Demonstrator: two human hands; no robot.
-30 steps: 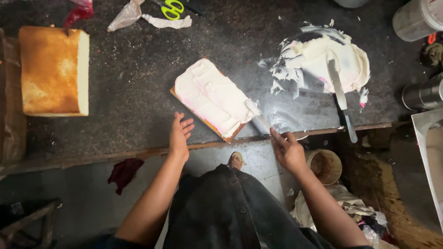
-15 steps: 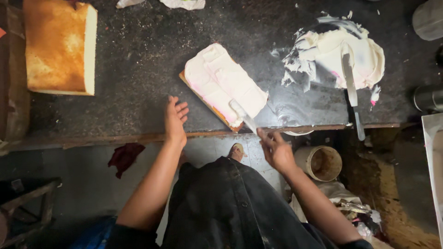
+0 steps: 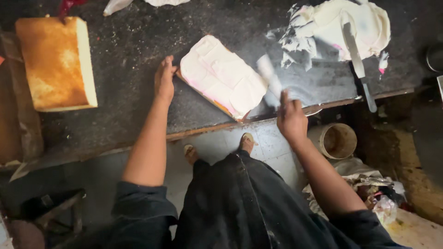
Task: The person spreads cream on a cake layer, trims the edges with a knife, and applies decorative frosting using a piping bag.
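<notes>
Cake slab (image 3: 220, 76): rectangular, coated in white cream with pink showing at the lower edge, lying on the dark counter (image 3: 124, 106) near its front edge.
Long axis: runs diagonally, from upper left down to lower right.
Left hand (image 3: 164, 82): open and flat on the counter, fingertips touching the slab's upper left corner; it grips nothing.
Right hand (image 3: 290, 121): closed around a cream-smeared spatula (image 3: 270, 79), whose blade is blurred and sits just beside the slab's right end.
Relation: the slab lies between the two hands, with the left hand touching it and the right hand's blade at the far end.
Cream pile (image 3: 344, 25): white mound further right, with a long knife (image 3: 357, 62) resting across it.
Plain sponge block (image 3: 57, 62): golden, uncoated, well apart to the left.
</notes>
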